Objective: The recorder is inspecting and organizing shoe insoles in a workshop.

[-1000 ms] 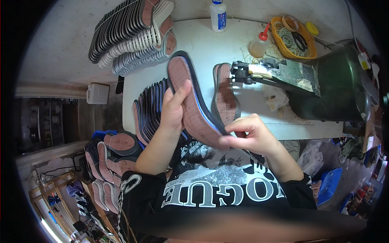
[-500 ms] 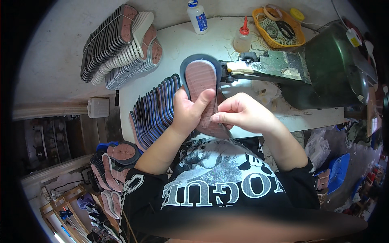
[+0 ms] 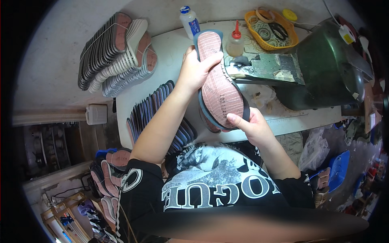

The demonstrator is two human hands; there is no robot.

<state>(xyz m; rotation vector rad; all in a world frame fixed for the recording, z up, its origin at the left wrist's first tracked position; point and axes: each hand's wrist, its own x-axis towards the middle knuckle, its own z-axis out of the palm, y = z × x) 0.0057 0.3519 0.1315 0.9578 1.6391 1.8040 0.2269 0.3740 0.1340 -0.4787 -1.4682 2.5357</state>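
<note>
A pink, white-striped shoe insole (image 3: 225, 97) with a dark rim is held up over the table, its narrower end pointing away from me. My left hand (image 3: 195, 69) grips it near that far end, thumb lying on the pink face. At the wide near end, my right hand (image 3: 256, 124) pinches the edge with its thumb on top; most of its fingers are hidden underneath. A second insole (image 3: 208, 119) shows partly below the held one. Beside my left forearm, a row of dark and blue-edged insoles (image 3: 152, 107) stands on the table.
Tied bundles of insoles (image 3: 117, 48) lie at the back left. A white bottle (image 3: 189, 22), a red-tipped squeeze bottle (image 3: 235, 42) and a yellow basket (image 3: 263, 40) stand behind. A green sewing machine (image 3: 320, 65) fills the right side of the white table (image 3: 279, 125).
The insole has moved farther away and its printed pink face now shows at full length. My right hand has shifted from its side to its near end; my left hand has moved forward with it.
</note>
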